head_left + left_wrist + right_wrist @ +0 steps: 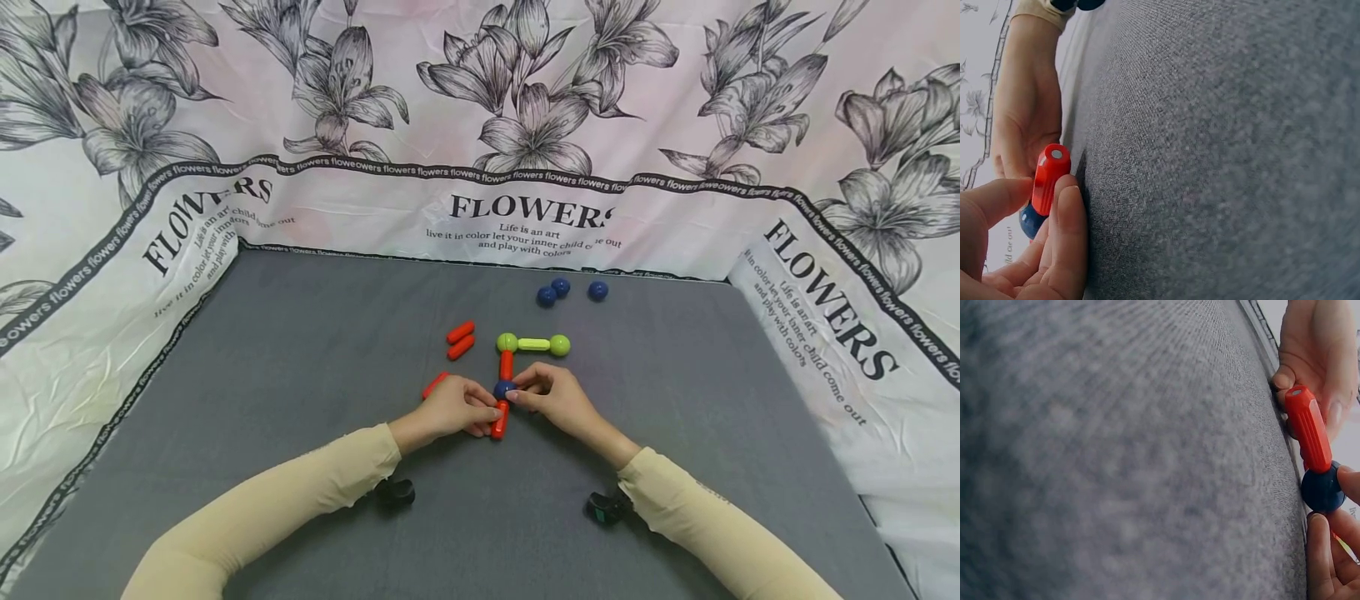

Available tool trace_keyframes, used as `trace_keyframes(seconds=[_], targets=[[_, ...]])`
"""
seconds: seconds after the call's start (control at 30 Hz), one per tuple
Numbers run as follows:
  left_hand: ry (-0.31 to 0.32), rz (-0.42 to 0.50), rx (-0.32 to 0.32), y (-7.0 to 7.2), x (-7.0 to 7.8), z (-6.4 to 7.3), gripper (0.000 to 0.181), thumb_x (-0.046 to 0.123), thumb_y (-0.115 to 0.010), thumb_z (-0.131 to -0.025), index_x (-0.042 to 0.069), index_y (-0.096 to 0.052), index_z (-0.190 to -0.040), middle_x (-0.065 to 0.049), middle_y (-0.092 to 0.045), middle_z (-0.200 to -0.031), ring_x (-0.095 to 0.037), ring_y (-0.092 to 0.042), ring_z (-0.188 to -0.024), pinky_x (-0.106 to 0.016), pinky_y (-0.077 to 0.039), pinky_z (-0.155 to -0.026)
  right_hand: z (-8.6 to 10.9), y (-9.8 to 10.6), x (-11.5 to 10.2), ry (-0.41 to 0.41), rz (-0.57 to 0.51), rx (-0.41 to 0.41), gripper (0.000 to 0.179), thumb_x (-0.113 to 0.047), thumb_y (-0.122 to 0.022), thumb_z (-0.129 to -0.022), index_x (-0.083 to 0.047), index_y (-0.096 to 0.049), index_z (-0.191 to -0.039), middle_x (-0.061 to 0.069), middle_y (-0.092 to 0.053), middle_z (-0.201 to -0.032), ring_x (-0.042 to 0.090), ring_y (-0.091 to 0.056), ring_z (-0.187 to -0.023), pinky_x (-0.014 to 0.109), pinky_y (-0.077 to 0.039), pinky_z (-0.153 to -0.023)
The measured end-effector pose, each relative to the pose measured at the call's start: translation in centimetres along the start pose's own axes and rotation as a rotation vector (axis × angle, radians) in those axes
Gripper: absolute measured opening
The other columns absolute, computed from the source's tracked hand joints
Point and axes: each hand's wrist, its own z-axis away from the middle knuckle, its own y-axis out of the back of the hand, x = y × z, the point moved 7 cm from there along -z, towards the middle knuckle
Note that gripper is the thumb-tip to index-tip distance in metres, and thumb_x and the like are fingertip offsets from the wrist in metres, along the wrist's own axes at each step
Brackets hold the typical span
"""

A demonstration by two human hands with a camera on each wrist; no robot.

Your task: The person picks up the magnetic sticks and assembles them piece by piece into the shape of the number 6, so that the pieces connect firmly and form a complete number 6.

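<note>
left hand (454, 406): red rod (498, 427); right hand (557, 402): blue ball (502, 389)

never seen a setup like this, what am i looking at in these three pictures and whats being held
There is no machine here, just a person's left hand and right hand. The wide picture comes from a head camera looking forward and down; the two close ones come from wrist cameras. On the grey surface, a green stick joins two green balls, and a red stick runs from one of them to a blue ball. The left hand pinches a second red stick that meets the blue ball, which the right hand holds. Loose blue balls lie farther back, more red sticks to the left.
</note>
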Motion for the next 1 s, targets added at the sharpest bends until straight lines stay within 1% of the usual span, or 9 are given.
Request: trace_keyframes(seconds=[0.13,0.23,0.47,0.63,0.83,0.93,1.0], targets=[[0.017,-0.017,0.009,-0.1,-0.1,-0.1,0.026,0.018,-0.078,-0.086,-0.002,-0.072,-0.101,-0.012,-0.076,-0.077,-0.011,-0.069,-0.059,-0.028,-0.060,-0.059,1.0,0.2,-2.2,0.004,0.003,-0.008,0.024,-0.015,-0.072,-0.091,0.000,-0.068,-0.109,0.022,-0.072,-0.095,0.031,-0.068,-0.080,0.033,-0.056,-0.065],[0.021,-0.022,0.015,-0.1,-0.1,-0.2,0.027,0.019,-0.079,-0.085,-0.002,-0.073,-0.100,-0.011,-0.075,-0.075,-0.011,-0.069,-0.057,-0.029,-0.060,-0.058,1.6,0.4,-3.6,0.011,0.003,-0.009,0.023,-0.014,-0.072,-0.091,0.001,-0.068,-0.108,0.022,-0.072,-0.093,0.029,-0.068,-0.079,0.034,-0.057,-0.065],[0.044,0.005,0.008,-0.3,-0.3,-0.5,0.026,0.018,-0.080,-0.084,-0.002,-0.074,-0.098,-0.012,-0.075,-0.074,-0.011,-0.069,-0.057,-0.029,-0.060,-0.059,1.5,0.4,-3.6,0.008,0.000,-0.015,0.023,-0.015,-0.072,-0.091,0.000,-0.069,-0.108,0.021,-0.072,-0.093,0.028,-0.068,-0.080,0.033,-0.056,-0.065],[0.044,0.022,0.000,-0.5,-0.4,-0.5,0.026,0.019,-0.080,-0.084,-0.003,-0.074,-0.098,-0.014,-0.076,-0.076,-0.012,-0.070,-0.058,-0.030,-0.061,-0.059,1.5,0.4,-3.6,0.006,0.003,-0.018,0.023,-0.016,-0.072,-0.091,0.000,-0.069,-0.108,0.021,-0.072,-0.093,0.026,-0.067,-0.079,0.032,-0.056,-0.064],[0.039,0.009,0.020,-0.4,-0.3,-0.4,0.027,0.021,-0.081,-0.083,-0.002,-0.074,-0.097,-0.012,-0.076,-0.075,-0.012,-0.070,-0.058,-0.029,-0.060,-0.059,1.4,0.4,-3.7,0.014,0.008,-0.015,0.023,-0.016,-0.072,-0.091,-0.001,-0.069,-0.107,0.021,-0.072,-0.092,0.024,-0.067,-0.078,0.032,-0.056,-0.064],[0.039,0.009,0.022,-0.4,-0.4,-0.4,0.028,0.021,-0.081,-0.083,-0.002,-0.074,-0.097,-0.012,-0.076,-0.075,-0.011,-0.070,-0.058,-0.029,-0.060,-0.059,1.3,0.4,-3.5,0.014,0.014,-0.014,0.023,-0.016,-0.072,-0.091,0.000,-0.069,-0.107,0.021,-0.072,-0.091,0.025,-0.067,-0.078,0.031,-0.055,-0.063],[0.040,0.008,0.019,-0.4,-0.4,-0.4,0.028,0.021,-0.081,-0.083,-0.002,-0.075,-0.097,-0.012,-0.076,-0.075,-0.011,-0.070,-0.058,-0.029,-0.060,-0.059,1.0,0.3,-2.7,0.006,0.017,-0.016,0.023,-0.016,-0.072,-0.091,-0.001,-0.069,-0.108,0.021,-0.072,-0.091,0.026,-0.067,-0.078,0.031,-0.055,-0.064]])
